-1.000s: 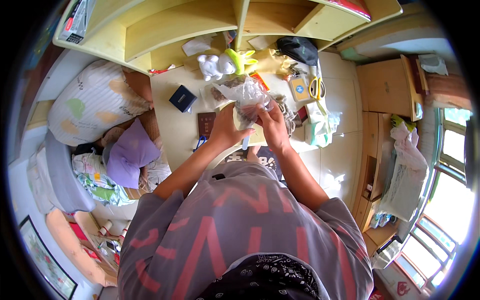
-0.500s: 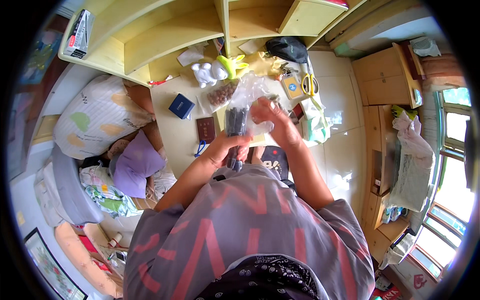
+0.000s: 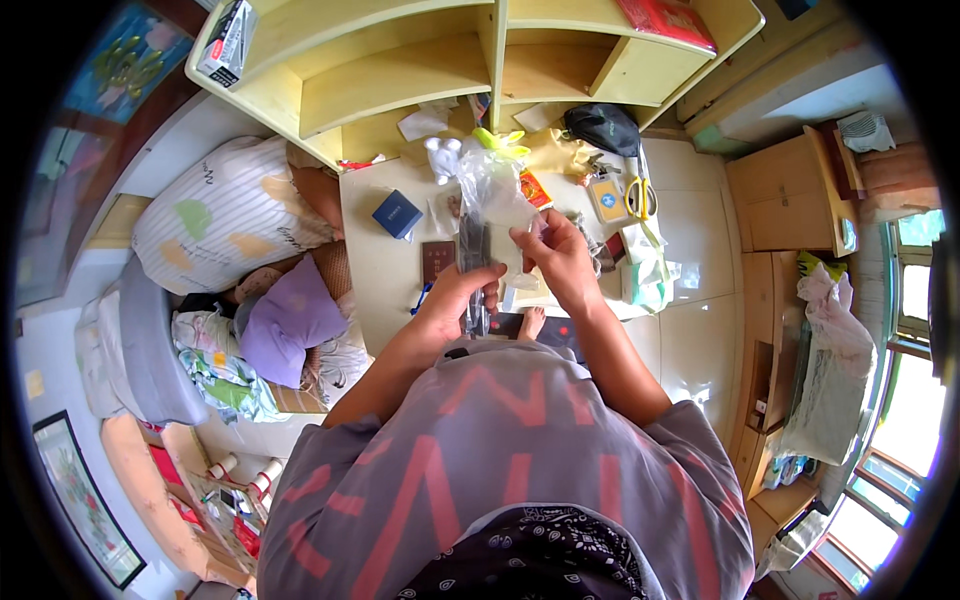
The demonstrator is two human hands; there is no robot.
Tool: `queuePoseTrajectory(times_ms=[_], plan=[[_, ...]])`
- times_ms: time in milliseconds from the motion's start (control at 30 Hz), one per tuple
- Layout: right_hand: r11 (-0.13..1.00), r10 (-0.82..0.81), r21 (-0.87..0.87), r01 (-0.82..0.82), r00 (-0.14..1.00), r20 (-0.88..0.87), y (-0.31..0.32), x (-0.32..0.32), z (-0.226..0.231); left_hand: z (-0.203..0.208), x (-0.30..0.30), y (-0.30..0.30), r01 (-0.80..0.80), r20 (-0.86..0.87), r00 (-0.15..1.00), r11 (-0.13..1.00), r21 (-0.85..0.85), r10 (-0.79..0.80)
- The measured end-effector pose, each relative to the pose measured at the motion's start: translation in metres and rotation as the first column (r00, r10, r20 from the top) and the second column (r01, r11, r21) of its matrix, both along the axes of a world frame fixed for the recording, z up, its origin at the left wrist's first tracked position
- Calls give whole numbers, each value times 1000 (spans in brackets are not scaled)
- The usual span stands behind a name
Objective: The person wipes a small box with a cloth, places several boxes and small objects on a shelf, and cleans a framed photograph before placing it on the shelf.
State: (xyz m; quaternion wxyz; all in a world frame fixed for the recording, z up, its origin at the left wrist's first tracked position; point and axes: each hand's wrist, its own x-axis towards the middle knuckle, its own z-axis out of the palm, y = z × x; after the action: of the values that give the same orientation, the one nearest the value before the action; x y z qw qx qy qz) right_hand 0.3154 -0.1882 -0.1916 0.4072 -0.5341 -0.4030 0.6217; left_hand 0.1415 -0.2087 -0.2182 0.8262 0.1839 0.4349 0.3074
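Note:
My left hand (image 3: 452,302) is closed around the lower part of a clear plastic bag (image 3: 492,190), held upright over the table. Inside the bag, a long black object (image 3: 473,245) shows through the film; its exact kind is unclear. My right hand (image 3: 560,262) is a little to the right, thumb and fingers pinched on a thin, see-through piece of plastic film. Whether that film belongs to the same bag I cannot tell. Behind the hands, the light tabletop (image 3: 365,195) carries a dark red booklet (image 3: 437,261) and a navy blue box (image 3: 397,214).
At the table's back are a white plush toy (image 3: 443,158), a red and yellow packet (image 3: 535,188) and a black pouch (image 3: 602,127). Yellow-handled scissors (image 3: 641,198) lie at the right. Shelving (image 3: 395,85) rises behind; a purple cushion (image 3: 293,318) sits at left.
The bag has turned so the black object looks narrower. My right hand has moved lower, its fingers now pinched on film. The view has shifted, uncovering the red and yellow packet.

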Motion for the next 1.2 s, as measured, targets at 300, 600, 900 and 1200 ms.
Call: queuePoseTrajectory(times_ms=[300, 600, 900, 1200], plan=[[988, -41, 149, 47, 998, -40, -4, 4, 25, -1, -27, -7, 347, 327, 895, 934, -87, -302], [829, 32, 500, -252, 913, 408, -21, -6, 48, 18, -12, -1, 483, -253, 866, 851, 204, -431], [388, 56, 248, -888, 291, 955, -20, 9, 23, 21, -24, 6, 790, -186, 605, 613, 20, -774], [469, 468, -189, -863, 62, 882, -24, -6, -12, -7, -28, 12, 995, -993, 95, -32, 98, -67]])
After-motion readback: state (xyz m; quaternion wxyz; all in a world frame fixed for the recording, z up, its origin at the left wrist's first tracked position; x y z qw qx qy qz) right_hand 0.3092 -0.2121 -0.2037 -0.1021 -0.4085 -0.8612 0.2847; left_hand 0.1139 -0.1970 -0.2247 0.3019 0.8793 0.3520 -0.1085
